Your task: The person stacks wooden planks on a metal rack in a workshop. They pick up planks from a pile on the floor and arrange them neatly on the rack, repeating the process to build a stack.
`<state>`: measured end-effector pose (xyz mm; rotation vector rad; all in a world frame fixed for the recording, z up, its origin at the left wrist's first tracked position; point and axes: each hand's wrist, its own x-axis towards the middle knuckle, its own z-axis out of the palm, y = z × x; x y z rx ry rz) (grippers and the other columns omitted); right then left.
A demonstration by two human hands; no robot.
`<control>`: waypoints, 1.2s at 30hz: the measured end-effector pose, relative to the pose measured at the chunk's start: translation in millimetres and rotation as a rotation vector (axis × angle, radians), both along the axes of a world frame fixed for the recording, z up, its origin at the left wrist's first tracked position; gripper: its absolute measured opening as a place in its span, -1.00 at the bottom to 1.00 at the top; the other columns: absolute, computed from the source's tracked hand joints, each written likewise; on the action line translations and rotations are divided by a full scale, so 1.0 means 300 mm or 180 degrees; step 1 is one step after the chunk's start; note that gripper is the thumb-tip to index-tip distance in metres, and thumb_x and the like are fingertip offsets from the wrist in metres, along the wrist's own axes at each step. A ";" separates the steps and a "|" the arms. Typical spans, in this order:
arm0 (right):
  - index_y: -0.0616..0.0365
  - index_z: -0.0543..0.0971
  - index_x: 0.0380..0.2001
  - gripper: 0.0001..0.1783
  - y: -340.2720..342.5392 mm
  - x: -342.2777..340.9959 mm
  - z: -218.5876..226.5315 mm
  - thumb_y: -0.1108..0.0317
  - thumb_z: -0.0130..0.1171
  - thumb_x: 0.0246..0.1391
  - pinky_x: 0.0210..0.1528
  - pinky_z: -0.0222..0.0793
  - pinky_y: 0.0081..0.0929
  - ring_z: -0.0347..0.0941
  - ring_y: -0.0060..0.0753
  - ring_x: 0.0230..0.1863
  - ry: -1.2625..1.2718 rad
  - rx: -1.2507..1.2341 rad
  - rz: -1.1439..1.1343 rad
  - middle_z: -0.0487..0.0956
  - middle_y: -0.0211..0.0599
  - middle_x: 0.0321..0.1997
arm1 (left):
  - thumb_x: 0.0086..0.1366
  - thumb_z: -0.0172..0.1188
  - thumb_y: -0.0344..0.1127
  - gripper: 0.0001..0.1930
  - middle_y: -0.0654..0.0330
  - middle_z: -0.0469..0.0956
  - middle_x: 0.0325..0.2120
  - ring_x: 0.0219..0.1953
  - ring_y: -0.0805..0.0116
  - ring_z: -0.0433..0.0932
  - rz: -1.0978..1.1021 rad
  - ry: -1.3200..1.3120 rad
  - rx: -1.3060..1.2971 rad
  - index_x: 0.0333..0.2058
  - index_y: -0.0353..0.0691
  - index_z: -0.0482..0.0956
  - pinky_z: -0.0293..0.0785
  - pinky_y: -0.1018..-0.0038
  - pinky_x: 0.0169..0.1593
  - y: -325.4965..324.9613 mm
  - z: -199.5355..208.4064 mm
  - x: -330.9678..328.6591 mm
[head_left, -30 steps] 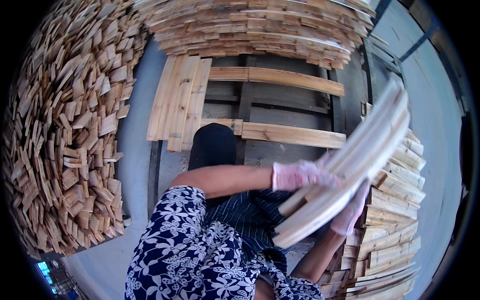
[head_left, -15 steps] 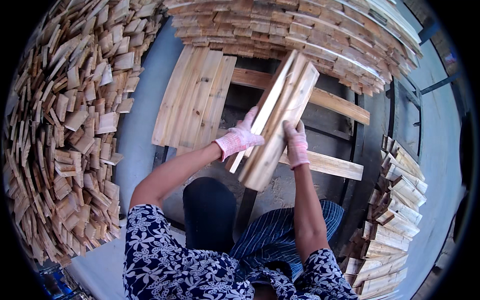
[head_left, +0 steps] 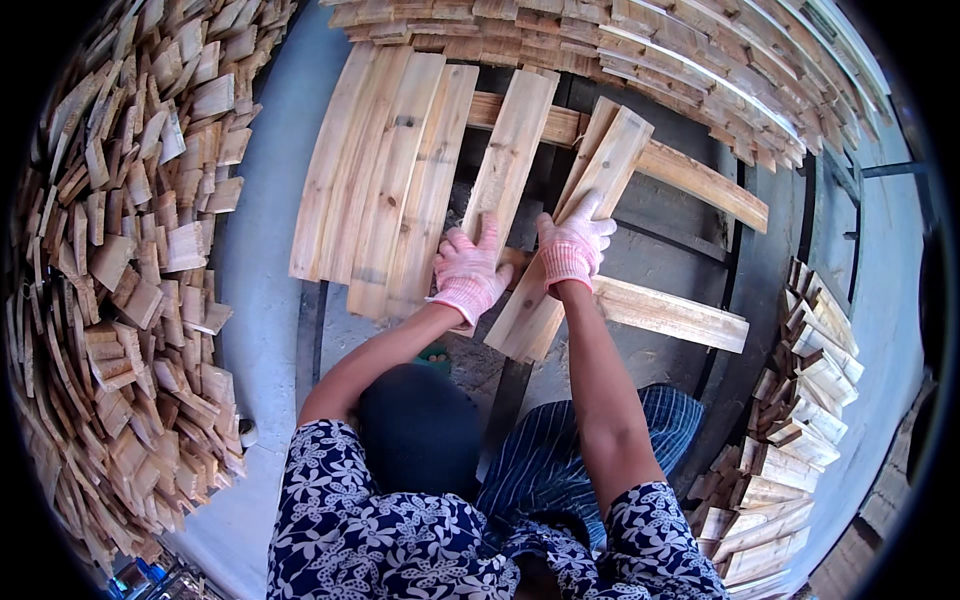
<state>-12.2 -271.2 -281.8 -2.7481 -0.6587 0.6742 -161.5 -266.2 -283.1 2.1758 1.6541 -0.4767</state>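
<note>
My left hand, in a pink and white knit glove, grips the near end of a wooden board, its fingers over the left edge and its thumb by the right. To the right, my gloved right hand is closed across two overlapping boards, thumb on one side and fingers on the other. These boards slant up to the right over the wooden crosspieces. Left of my hands, several pale, knotted boards lie side by side. The undersides of my fingers are hidden.
Two wooden crosspieces span a dark metal frame. A tall stack of boards stands at the far side. Piled boards fill the left, and a lower stack stands at the right.
The bundle I held in both hands has come apart and down onto the crosspieces. One board now lies further left under my left hand; the others are under my right.
</note>
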 end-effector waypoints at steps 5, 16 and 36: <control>-0.12 0.12 0.49 0.07 -0.067 0.017 0.019 -0.03 0.43 -0.02 0.18 0.45 0.06 0.43 0.40 0.20 -0.0126 0.0787 0.0170 0.31 0.37 0.24 | 0.22 0.32 0.17 -0.12 -0.21 0.10 0.37 0.30 -0.29 0.28 -0.0079 -0.0567 0.0481 0.45 0.15 0.15 0.29 -0.11 0.31 0.055 0.099 -0.023; 0.01 0.18 0.42 -0.12 0.361 -0.444 0.104 -0.09 0.29 0.17 0.20 0.43 0.09 0.42 0.43 0.19 0.0732 0.1210 0.1012 0.32 0.37 0.20 | 0.41 0.11 0.12 -0.48 0.00 0.51 0.14 0.25 -0.06 0.40 -0.0030 -0.1355 0.1219 0.11 -0.15 0.59 0.29 0.11 0.35 0.563 -0.103 -0.581; 0.11 0.04 0.54 -0.09 0.185 -0.139 -0.266 -0.21 -0.03 0.36 0.40 0.25 -0.15 0.30 0.21 0.42 0.1051 0.2014 -0.0282 0.29 0.20 0.47 | 0.30 0.20 0.01 -0.40 -0.11 0.22 0.34 0.45 -0.13 0.07 -0.0272 -0.0746 0.1656 0.32 0.20 0.42 -0.13 -0.26 0.41 0.344 -0.133 -0.334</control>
